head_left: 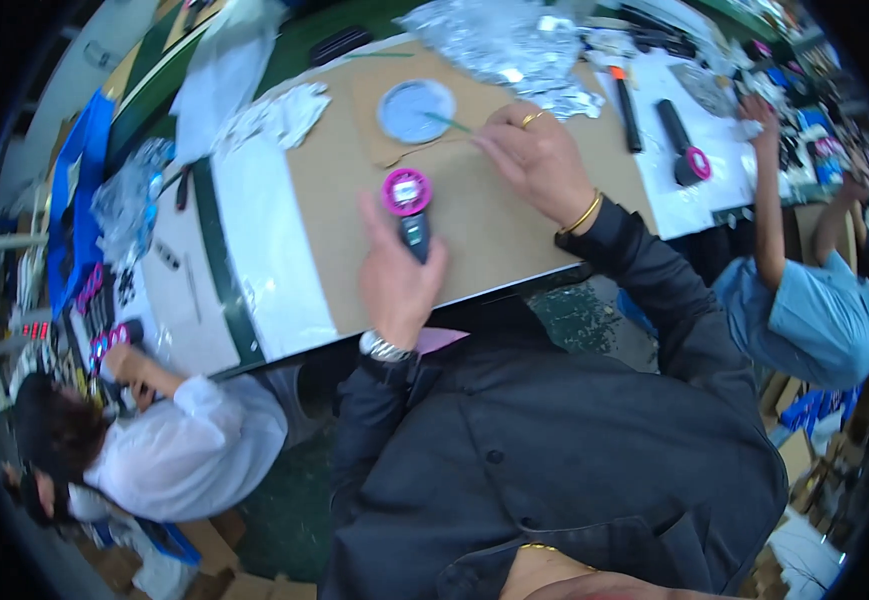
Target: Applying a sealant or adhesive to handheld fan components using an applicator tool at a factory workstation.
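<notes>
My left hand (pixel 400 282) is closed around the dark handle of a small handheld device with a round pink-rimmed head (pixel 406 192); its head points away from me, over the brown cardboard sheet (pixel 354 270). Pinched between the fingers of my right hand (pixel 542 165) is a thin green stick (pixel 450 122). The stick's far end reaches into a shallow round dish (pixel 416 111) of pale bluish-white material, just beyond the device. Below the stick, a thin brown strand (pixel 409 155) lies on the cardboard.
Crumpled silvery plastic (pixel 504 50) lies at the back, white crumpled cloth or paper (pixel 279 115) to the left. An orange-tipped dark tool (pixel 626 110) and another pink-rimmed device (pixel 682 145) lie right. Persons work at left (pixel 184 440) and right (pixel 804 310).
</notes>
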The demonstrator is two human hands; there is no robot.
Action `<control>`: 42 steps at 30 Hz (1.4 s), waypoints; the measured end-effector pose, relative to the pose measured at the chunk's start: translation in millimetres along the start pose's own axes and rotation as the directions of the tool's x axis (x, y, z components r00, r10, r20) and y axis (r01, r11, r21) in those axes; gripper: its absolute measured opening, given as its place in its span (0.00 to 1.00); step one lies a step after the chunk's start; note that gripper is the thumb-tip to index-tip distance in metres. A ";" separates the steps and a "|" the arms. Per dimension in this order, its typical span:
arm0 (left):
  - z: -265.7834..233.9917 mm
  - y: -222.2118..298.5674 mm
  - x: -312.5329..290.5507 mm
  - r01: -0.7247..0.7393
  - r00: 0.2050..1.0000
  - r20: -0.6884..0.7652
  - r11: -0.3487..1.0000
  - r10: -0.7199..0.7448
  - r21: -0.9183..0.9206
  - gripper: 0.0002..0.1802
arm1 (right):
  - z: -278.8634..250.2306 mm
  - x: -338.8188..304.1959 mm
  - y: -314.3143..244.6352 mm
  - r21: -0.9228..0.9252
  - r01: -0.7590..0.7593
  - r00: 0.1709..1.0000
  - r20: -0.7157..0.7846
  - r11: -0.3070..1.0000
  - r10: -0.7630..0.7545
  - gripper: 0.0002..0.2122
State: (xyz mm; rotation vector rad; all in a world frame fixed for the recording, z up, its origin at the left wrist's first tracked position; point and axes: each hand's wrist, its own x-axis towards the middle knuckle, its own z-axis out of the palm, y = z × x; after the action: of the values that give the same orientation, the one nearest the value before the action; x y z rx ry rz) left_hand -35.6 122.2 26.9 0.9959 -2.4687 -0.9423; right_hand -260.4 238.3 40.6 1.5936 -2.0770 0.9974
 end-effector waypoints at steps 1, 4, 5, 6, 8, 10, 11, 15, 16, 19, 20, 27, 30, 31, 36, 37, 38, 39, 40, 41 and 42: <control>-6.5 -4.4 -0.9 0.030 0.999 -0.034 1.000 -0.030 -0.009 0.58 | -10.7 -7.1 1.8 -0.012 -0.054 0.998 -0.038 0.998 0.054 0.06; -28.1 -27.0 -0.3 0.066 0.995 -0.070 0.991 -0.074 -0.113 0.58 | -35.2 -22.6 15.0 -0.103 -0.234 0.961 -0.173 0.967 0.215 0.07; -39.7 -35.5 -0.4 0.080 0.985 -0.137 0.986 -0.101 -0.148 0.59 | -48.0 -32.2 33.9 -0.178 -0.312 0.936 -0.229 0.933 0.269 0.08; -50.2 -44.2 -0.5 0.096 0.969 -0.209 0.979 -0.134 -0.181 0.59 | -62.1 -47.5 69.4 -0.355 -0.368 0.924 -0.243 0.859 0.296 0.10; -73.0 -71.3 3.9 0.110 0.953 -0.271 0.990 -0.132 -0.094 0.59 | -104.6 -76.7 117.3 -0.653 -0.384 0.923 -0.246 0.653 0.297 0.20; -88.3 -101.0 13.3 0.104 0.940 -0.330 0.994 -0.084 0.043 0.59 | -143.7 -95.0 141.4 -0.805 -0.476 0.821 -0.263 0.354 0.507 0.31; -98.1 -112.4 14.5 0.140 0.925 -0.365 0.988 -0.108 0.062 0.59 | -148.6 -120.8 163.1 -0.827 -0.514 0.726 -0.280 0.225 0.628 0.32; -129.7 -143.1 13.6 0.236 0.930 -0.327 0.955 -0.169 0.178 0.58 | -146.0 -153.5 211.2 -0.650 -0.711 0.504 -0.204 0.268 0.839 0.33; -132.8 -146.3 15.0 0.223 0.946 -0.280 0.954 -0.162 0.200 0.58 | -148.9 -168.6 231.1 -0.580 -0.756 0.504 -0.220 0.303 0.835 0.30; -138.8 -152.6 12.0 0.212 0.949 -0.271 0.962 -0.161 0.171 0.58 | -136.1 -179.5 243.2 -0.375 -0.813 0.561 -0.303 0.444 0.771 0.27; -138.4 -155.3 8.3 0.244 0.932 -0.315 0.952 -0.178 0.183 0.58 | -131.9 -168.7 226.6 -0.357 -0.791 0.602 -0.318 0.496 0.732 0.27; -116.1 -106.5 7.8 -0.175 0.799 -0.564 0.978 0.210 0.115 0.35 | -90.2 -41.3 11.5 0.078 -0.161 0.986 0.063 0.984 0.156 0.22; -89.6 -74.4 0.8 -0.269 0.842 -0.490 0.963 0.226 -0.018 0.33 | -50.4 -16.5 -51.1 0.224 -0.024 0.947 0.319 0.974 -0.050 0.25; -82.6 -74.5 -3.8 -0.295 0.839 -0.466 0.954 0.282 0.046 0.33 | -36.6 -8.0 -68.1 0.249 0.044 0.916 0.376 0.968 -0.138 0.25; -69.1 -50.6 -32.1 -0.144 0.974 -0.183 0.987 0.130 -0.069 0.34 | 17.7 17.8 -85.7 0.354 0.110 0.810 0.510 0.929 -0.290 0.23; -62.3 -52.8 -34.6 -0.149 0.975 -0.170 0.988 0.141 -0.032 0.36 | 25.1 20.8 -85.6 0.376 0.149 0.794 0.506 0.914 -0.337 0.23; -56.1 -56.3 -37.0 -0.150 0.977 -0.153 0.989 0.149 0.004 0.37 | 30.6 22.8 -86.4 0.383 0.150 0.794 0.502 0.912 -0.342 0.23; -49.5 -60.2 -38.3 -0.148 0.977 -0.152 0.989 0.148 0.011 0.37 | 35.4 24.0 -87.0 0.385 0.165 0.813 0.467 0.908 -0.347 0.23; -42.6 -63.8 -38.2 -0.186 0.969 -0.173 0.982 0.179 -0.023 0.39 | 39.4 23.7 -87.0 0.385 0.177 0.832 0.433 0.906 -0.346 0.24; -36.1 -67.3 -37.4 -0.225 0.959 -0.192 0.973 0.210 -0.056 0.41 | 42.1 22.6 -87.0 0.382 0.185 0.851 0.398 0.905 -0.342 0.24; -29.9 -70.9 -36.3 -0.265 0.948 -0.209 0.960 0.242 -0.089 0.42 | 40.9 21.0 -87.3 0.384 0.175 0.856 0.396 0.907 -0.333 0.24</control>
State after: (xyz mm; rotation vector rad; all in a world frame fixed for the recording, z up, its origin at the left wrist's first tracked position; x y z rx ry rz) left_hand 40.3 95.8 -0.9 0.6769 -2.2800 -0.8477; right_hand -179.1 184.0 53.7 2.4131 -1.9499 0.9900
